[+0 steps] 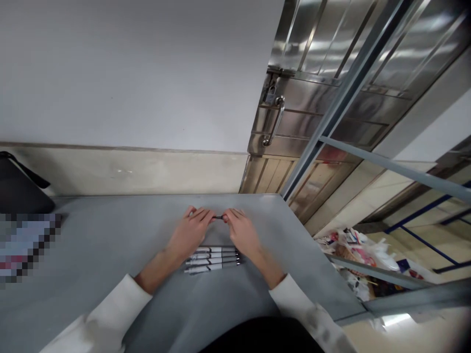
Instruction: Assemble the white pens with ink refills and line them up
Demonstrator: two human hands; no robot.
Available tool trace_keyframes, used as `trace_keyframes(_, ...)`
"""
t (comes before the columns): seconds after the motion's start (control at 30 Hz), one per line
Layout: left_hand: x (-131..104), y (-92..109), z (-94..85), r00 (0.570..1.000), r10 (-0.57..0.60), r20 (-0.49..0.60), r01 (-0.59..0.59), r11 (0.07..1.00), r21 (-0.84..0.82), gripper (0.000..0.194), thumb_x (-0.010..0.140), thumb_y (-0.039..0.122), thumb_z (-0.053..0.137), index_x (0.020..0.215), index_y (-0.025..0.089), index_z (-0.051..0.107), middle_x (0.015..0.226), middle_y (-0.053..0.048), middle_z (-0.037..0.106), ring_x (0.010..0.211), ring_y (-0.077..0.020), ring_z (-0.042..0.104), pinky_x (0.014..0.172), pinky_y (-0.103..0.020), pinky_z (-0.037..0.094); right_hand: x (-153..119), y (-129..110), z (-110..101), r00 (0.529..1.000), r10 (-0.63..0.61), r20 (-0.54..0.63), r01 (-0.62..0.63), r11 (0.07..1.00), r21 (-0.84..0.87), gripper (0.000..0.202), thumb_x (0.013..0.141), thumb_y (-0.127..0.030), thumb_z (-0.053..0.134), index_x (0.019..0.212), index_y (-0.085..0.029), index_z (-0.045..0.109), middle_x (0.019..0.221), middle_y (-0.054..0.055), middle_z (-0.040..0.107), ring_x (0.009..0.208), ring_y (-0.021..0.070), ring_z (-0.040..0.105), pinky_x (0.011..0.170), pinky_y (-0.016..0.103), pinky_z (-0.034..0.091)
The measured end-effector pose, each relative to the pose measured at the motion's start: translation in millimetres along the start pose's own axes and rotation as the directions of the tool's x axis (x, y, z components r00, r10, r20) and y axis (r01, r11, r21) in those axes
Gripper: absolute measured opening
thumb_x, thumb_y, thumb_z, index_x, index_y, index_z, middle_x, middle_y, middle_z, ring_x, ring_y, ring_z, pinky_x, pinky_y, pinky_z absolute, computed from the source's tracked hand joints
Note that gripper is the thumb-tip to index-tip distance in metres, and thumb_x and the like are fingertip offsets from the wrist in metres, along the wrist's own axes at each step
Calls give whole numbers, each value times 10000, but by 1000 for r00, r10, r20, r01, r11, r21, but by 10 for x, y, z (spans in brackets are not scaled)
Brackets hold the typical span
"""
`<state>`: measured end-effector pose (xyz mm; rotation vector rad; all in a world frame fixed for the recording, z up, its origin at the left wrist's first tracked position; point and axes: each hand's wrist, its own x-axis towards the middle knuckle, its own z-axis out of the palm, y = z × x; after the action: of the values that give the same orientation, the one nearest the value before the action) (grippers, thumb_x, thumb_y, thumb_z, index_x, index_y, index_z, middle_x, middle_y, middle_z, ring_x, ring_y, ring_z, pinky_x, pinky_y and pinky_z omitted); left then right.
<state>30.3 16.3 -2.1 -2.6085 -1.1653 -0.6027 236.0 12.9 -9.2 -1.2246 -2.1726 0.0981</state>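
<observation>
My left hand (191, 232) and my right hand (244, 233) are close together above the grey tabletop, each with its fingers pinched. Between them they hold the two ends of a slim pen (218, 217), of which only a short dark middle part shows. My fingers hide the rest of it. Just below, between my wrists, several white pens (211, 261) with dark bands and dark ends lie side by side on the tabletop.
A black pouch (22, 189) with a strap lies at the left, near a blurred-out flat item (27, 245). Behind the grey table (106, 230) stands a white wall. A metal frame post (316, 142) rises at the right corner, beside shelves with bagged goods (368, 250).
</observation>
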Motion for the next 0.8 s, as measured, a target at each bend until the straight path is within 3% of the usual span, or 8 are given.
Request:
trace_keyframes(0.2, -17, 35, -133, 997, -14, 79, 15, 1000, -6, 357, 868, -82, 497, 1049, 218, 565, 1008, -47, 759, 941, -248, 720, 898, -413, 416, -13, -59, 34, 998, -59, -25, 58, 998, -38, 354, 987, 42, 421, 893, -258, 585, 884, 54, 684, 888, 257, 641, 794, 405, 506)
trace_keyframes(0.4, -36, 26, -127, 992, -97, 85, 109, 982, -157, 391, 823, -126, 426, 953, 222, 550, 967, -26, 758, 911, -227, 728, 870, -381, 435, 19, -48, 103, 994, -103, -21, 99, 984, -150, 277, 1038, -28, 453, 924, -224, 613, 909, 51, 699, 900, 243, 642, 819, 410, 496)
trace_keyframes(0.5, -56, 9, -81, 988, -144, 63, 153, 968, -198, 390, 867, -123, 395, 951, 224, 552, 962, -14, 760, 890, -216, 730, 869, -378, 438, 60, -21, 99, 990, -143, -17, 137, 971, -197, 255, 1063, -71, 458, 950, -221, 631, 929, 64, 705, 906, 251, 640, 829, 420, 491)
trace_keyframes(0.63, -80, 0, -43, 989, -149, 5, 147, 970, -192, 312, 1032, -15, 385, 1045, 225, 584, 1012, -21, 769, 931, -213, 732, 880, -378, 447, 120, 10, 33, 984, -178, -22, 171, 969, -178, 248, 1082, -117, 453, 983, -224, 653, 954, 82, 709, 920, 274, 629, 811, 436, 496)
trace_keyframes(0.8, -89, -34, -52, 990, -132, -49, 127, 987, -101, 273, 1144, 212, 363, 1096, 210, 631, 1029, -54, 766, 955, -232, 705, 903, -392, 469, 119, 7, -37, 986, -134, -94, 140, 989, 55, 158, 1078, -200, 527, 1086, -260, 673, 1046, 72, 716, 1005, 285, 627, 891, 456, 512)
